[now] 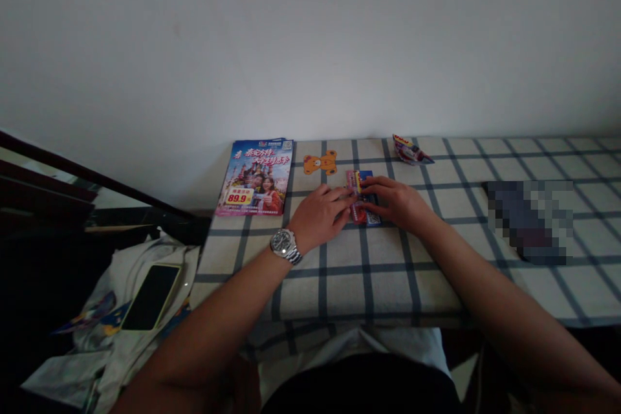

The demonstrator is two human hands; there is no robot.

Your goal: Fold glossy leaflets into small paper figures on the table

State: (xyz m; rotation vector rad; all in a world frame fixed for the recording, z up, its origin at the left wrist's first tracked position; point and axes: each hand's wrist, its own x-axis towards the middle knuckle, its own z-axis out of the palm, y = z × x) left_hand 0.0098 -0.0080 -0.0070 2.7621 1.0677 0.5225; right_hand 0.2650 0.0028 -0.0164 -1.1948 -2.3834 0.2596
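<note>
My left hand (321,215), with a metal watch (285,245) on its wrist, rests on the checked tablecloth (388,272) with fingers pressed on the left edge of a small folded colourful paper (359,179). My right hand (396,202) lies on the same paper from the right, fingers flat and together over it. The paper is pink, yellow and blue, and mostly hidden under both hands. Both hands press it against the table rather than lift it.
A glossy flyer (255,176) lies at the table's left end. An orange bear shape (321,162) sits beyond my hands, and a folded paper piece (410,150) lies near the wall. A blurred dark object (531,220) lies to the right. A phone (151,295) rests on cloth at the left.
</note>
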